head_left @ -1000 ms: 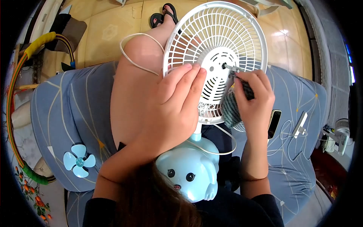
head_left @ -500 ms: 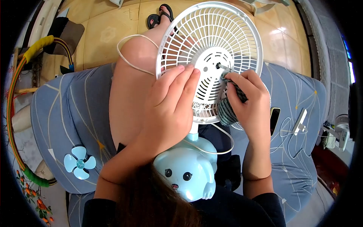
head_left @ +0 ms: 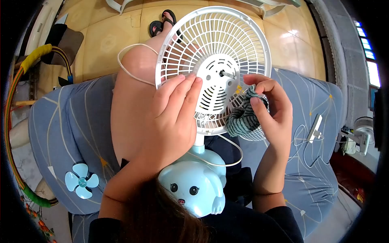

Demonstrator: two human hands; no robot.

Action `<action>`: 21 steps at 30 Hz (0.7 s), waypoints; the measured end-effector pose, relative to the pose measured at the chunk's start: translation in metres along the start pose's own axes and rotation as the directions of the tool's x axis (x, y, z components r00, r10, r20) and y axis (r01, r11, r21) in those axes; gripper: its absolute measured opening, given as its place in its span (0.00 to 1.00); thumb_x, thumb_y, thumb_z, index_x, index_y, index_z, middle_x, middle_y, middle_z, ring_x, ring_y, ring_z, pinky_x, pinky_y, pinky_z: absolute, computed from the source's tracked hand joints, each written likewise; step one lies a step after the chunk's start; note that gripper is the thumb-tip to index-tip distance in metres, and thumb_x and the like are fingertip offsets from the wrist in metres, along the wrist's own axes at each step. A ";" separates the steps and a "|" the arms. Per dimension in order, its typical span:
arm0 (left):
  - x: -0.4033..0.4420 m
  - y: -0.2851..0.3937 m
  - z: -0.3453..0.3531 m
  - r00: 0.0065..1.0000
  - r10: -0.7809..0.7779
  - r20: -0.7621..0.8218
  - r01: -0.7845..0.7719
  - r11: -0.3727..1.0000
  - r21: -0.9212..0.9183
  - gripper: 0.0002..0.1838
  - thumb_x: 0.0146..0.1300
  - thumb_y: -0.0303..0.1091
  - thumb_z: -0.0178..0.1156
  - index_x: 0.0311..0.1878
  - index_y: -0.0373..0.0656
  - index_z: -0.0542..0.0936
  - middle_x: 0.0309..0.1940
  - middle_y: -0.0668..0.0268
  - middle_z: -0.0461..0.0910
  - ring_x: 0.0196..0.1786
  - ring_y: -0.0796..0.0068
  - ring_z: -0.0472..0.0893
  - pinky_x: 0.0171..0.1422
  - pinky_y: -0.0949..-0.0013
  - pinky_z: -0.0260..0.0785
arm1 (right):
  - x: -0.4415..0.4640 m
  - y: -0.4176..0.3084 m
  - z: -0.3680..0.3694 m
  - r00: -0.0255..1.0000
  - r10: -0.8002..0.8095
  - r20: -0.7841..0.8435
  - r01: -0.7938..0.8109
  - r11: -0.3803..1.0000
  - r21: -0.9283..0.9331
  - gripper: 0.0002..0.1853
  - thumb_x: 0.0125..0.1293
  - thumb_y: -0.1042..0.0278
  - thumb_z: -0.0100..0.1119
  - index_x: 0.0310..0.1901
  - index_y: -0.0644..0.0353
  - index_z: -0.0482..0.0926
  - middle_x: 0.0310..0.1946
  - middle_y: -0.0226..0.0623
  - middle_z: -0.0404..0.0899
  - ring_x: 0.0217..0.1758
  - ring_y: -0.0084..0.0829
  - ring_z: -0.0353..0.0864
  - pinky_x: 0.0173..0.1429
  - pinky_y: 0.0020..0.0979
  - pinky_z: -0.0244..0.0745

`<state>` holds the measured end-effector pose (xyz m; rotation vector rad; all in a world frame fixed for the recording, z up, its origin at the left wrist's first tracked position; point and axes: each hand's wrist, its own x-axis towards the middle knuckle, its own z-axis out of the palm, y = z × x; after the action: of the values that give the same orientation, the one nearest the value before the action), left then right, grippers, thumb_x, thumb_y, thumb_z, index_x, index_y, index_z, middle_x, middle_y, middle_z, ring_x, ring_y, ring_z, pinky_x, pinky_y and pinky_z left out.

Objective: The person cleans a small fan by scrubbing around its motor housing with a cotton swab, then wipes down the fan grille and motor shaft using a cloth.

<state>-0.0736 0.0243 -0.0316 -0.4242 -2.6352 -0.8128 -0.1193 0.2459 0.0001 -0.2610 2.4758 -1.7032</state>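
A desk fan with a pale blue animal-shaped base (head_left: pixel 190 182) stands against my lap, its white rear guard (head_left: pixel 212 32) facing me. The bare metal motor shaft (head_left: pixel 229 75) sticks out of the white hub. My left hand (head_left: pixel 170 117) holds the guard's left side, fingers stretched over the bars and hub edge, thumb hidden. Between the thumb and fingers of my right hand (head_left: pixel 275 105) is a striped knit cloth (head_left: pixel 243 117), just right of the shaft and apart from it. Another white grille (head_left: pixel 255 135) shows partly behind the cloth.
The blue fan blade (head_left: pixel 82 181) lies on the grey-blue sofa (head_left: pixel 52 133) at left. A power strip (head_left: pixel 315 128) with cords lies at right. The fan's white cord (head_left: pixel 227 165) loops by its neck. A striped hoop (head_left: pixel 12 121) stands at far left.
My right hand has drawn the cloth back from the shaft, and its fingers have loosened around the cloth. My left hand keeps its place on the guard. The whole view has shifted slightly.
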 end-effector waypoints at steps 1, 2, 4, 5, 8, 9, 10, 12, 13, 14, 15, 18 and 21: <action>-0.001 0.000 0.001 1.000 0.000 -0.003 0.000 1.000 -0.001 0.24 0.55 0.17 0.56 0.58 0.29 0.81 0.56 0.56 0.80 0.62 0.59 0.74 0.65 0.63 0.70 | 0.000 0.000 0.000 1.000 -0.001 0.013 0.000 0.996 0.090 0.07 0.61 0.81 0.57 0.40 0.62 0.73 0.53 0.41 0.83 0.53 0.27 0.80 0.60 0.30 0.73; -0.001 -0.001 0.002 1.000 0.000 -0.007 0.000 1.000 -0.001 0.24 0.55 0.17 0.56 0.58 0.29 0.80 0.56 0.56 0.80 0.62 0.59 0.74 0.65 0.62 0.70 | 0.001 -0.003 -0.001 0.999 -0.014 0.047 0.007 0.991 0.136 0.07 0.63 0.82 0.55 0.41 0.62 0.71 0.51 0.45 0.84 0.55 0.26 0.79 0.61 0.30 0.73; -0.001 -0.001 0.001 1.000 -0.003 -0.001 0.003 1.000 -0.003 0.25 0.54 0.17 0.56 0.58 0.29 0.80 0.55 0.55 0.80 0.62 0.59 0.74 0.65 0.62 0.70 | 0.001 -0.004 -0.004 0.997 0.037 0.074 -0.055 0.965 0.257 0.07 0.64 0.82 0.55 0.42 0.63 0.71 0.49 0.46 0.84 0.53 0.27 0.81 0.61 0.31 0.74; -0.001 -0.001 0.000 1.000 -0.005 0.002 0.005 1.000 -0.003 0.25 0.54 0.17 0.56 0.58 0.29 0.80 0.55 0.55 0.80 0.61 0.59 0.74 0.65 0.62 0.70 | 0.000 -0.004 -0.005 0.994 0.062 0.091 -0.088 0.945 0.316 0.08 0.64 0.83 0.54 0.43 0.63 0.70 0.48 0.46 0.84 0.52 0.27 0.81 0.60 0.31 0.75; 0.000 -0.001 0.000 1.000 -0.010 0.003 0.010 1.000 -0.002 0.25 0.53 0.17 0.56 0.58 0.29 0.80 0.55 0.56 0.80 0.61 0.59 0.75 0.65 0.62 0.70 | 0.002 0.002 -0.007 0.995 0.039 0.094 -0.072 0.920 0.385 0.08 0.68 0.84 0.53 0.46 0.65 0.71 0.44 0.45 0.85 0.47 0.28 0.84 0.55 0.29 0.77; 0.000 -0.001 0.000 1.000 -0.007 0.004 0.007 1.000 0.003 0.25 0.54 0.17 0.56 0.58 0.29 0.80 0.55 0.56 0.80 0.61 0.59 0.75 0.65 0.62 0.70 | 0.003 0.003 -0.008 0.995 0.049 0.091 -0.082 0.912 0.402 0.08 0.69 0.84 0.53 0.47 0.65 0.71 0.44 0.44 0.85 0.46 0.27 0.84 0.54 0.28 0.78; 0.000 -0.002 -0.001 1.000 -0.003 0.005 0.003 1.000 0.007 0.25 0.54 0.18 0.57 0.58 0.29 0.81 0.55 0.56 0.80 0.61 0.59 0.75 0.65 0.62 0.70 | 0.003 0.000 -0.006 0.995 0.069 0.076 -0.093 0.916 0.390 0.09 0.69 0.84 0.53 0.48 0.66 0.71 0.43 0.43 0.85 0.46 0.27 0.84 0.53 0.28 0.78; 0.000 -0.002 -0.002 1.000 0.004 0.008 -0.004 1.000 0.016 0.25 0.54 0.18 0.57 0.58 0.29 0.81 0.55 0.56 0.80 0.61 0.59 0.75 0.65 0.62 0.70 | 0.005 -0.007 0.000 0.993 0.107 0.047 -0.117 0.923 0.367 0.10 0.69 0.84 0.55 0.51 0.67 0.72 0.41 0.41 0.85 0.44 0.25 0.85 0.51 0.26 0.78; 0.000 -0.002 -0.003 1.000 0.010 0.011 -0.010 1.000 0.021 0.24 0.55 0.18 0.57 0.58 0.29 0.81 0.56 0.56 0.80 0.62 0.60 0.75 0.65 0.62 0.70 | 0.006 -0.006 0.001 0.991 0.130 0.035 -0.135 0.943 0.305 0.10 0.69 0.84 0.56 0.51 0.68 0.73 0.40 0.40 0.85 0.44 0.25 0.85 0.51 0.25 0.78; 0.000 -0.001 -0.003 1.000 0.014 0.014 -0.015 1.000 0.025 0.24 0.55 0.18 0.57 0.58 0.30 0.81 0.56 0.56 0.81 0.62 0.60 0.75 0.66 0.62 0.70 | 0.007 -0.006 0.002 0.988 0.153 0.022 -0.154 0.958 0.241 0.10 0.68 0.83 0.58 0.50 0.68 0.74 0.39 0.38 0.85 0.44 0.24 0.85 0.51 0.25 0.78; 0.000 -0.001 -0.003 1.000 0.015 0.014 -0.016 1.000 0.026 0.23 0.56 0.18 0.57 0.58 0.30 0.81 0.56 0.56 0.81 0.62 0.60 0.75 0.66 0.62 0.70 | 0.008 -0.005 0.003 0.985 0.175 0.007 -0.173 0.969 0.177 0.11 0.68 0.82 0.59 0.50 0.69 0.75 0.38 0.37 0.85 0.44 0.24 0.85 0.51 0.24 0.78; 0.000 -0.002 -0.003 1.000 0.016 0.013 -0.016 1.000 0.026 0.23 0.57 0.19 0.58 0.58 0.30 0.81 0.56 0.57 0.81 0.62 0.60 0.75 0.66 0.63 0.69 | 0.010 0.001 0.008 0.998 0.069 -0.016 -0.068 0.997 0.041 0.07 0.66 0.81 0.62 0.45 0.68 0.78 0.36 0.35 0.86 0.44 0.22 0.85 0.49 0.24 0.78; -0.001 -0.002 -0.002 1.000 0.013 0.019 -0.013 1.000 0.007 0.26 0.54 0.19 0.56 0.59 0.30 0.80 0.58 0.56 0.80 0.63 0.59 0.74 0.68 0.61 0.67 | 0.010 -0.006 0.011 0.998 0.067 -0.012 -0.068 0.972 -0.224 0.05 0.65 0.81 0.63 0.42 0.67 0.80 0.36 0.37 0.85 0.42 0.22 0.86 0.46 0.25 0.78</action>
<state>-0.0730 0.0214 -0.0315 -0.4483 -2.6499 -0.7984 -0.1269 0.2312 0.0020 -0.1918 2.6490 -1.3999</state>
